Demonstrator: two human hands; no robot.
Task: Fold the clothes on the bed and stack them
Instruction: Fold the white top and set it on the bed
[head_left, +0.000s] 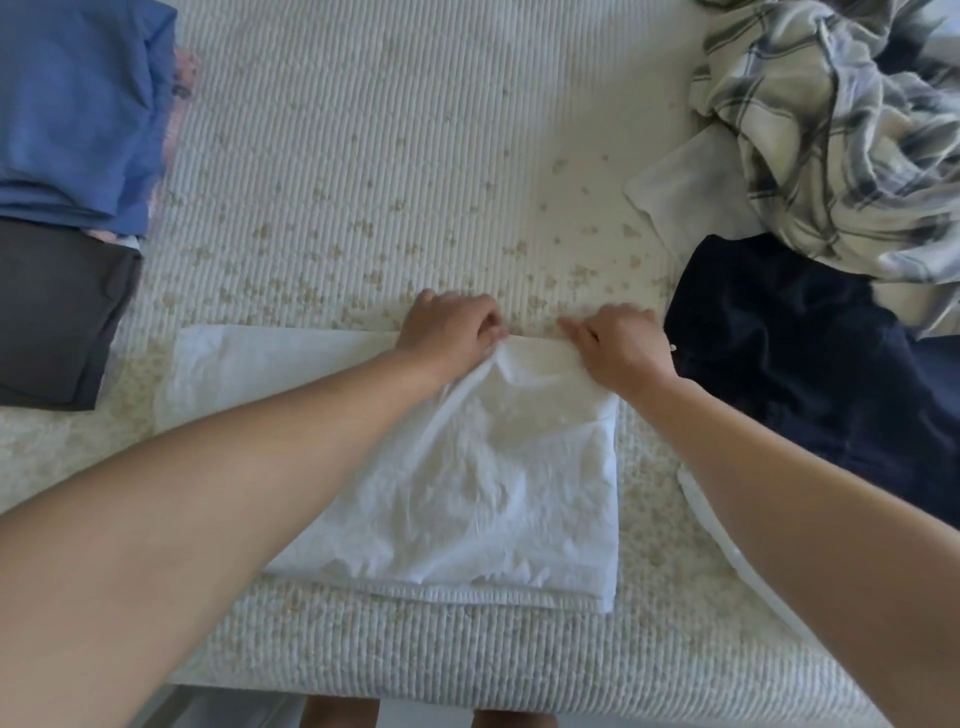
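1. White garment (498, 483) lies on the bed (363, 156) at about 6 o'clock in the head view, near the bed's front edge; one layer is doubled over the right part, and a single flat layer runs out toward 9 o'clock.
2. Left hand (449, 332) sits at the garment's far edge, fingers curled and pinching the white cloth at the fold's top.
3. Right hand (618, 340) is just beside it toward 3 o'clock, fingers curled and gripping the same far edge; a ridge of cloth rises between the two hands.
4. Both forearms reach in from the 7 and 5 o'clock corners, and the left one covers part of the garment.
5. Blue folded garment (78, 109) rests at 10 o'clock on top of a pinkish piece whose edge shows under it.
6. Dark grey folded garment (57, 317) lies at 9 o'clock, touching the blue one's near edge.
7. Navy garment (810, 364) lies unfolded at 3 o'clock, just beside the right hand.
8. Plaid shirt (841, 130) is crumpled at 1 o'clock, overlapping the navy garment's far side, with a white piece (691, 187) poking out beneath it.
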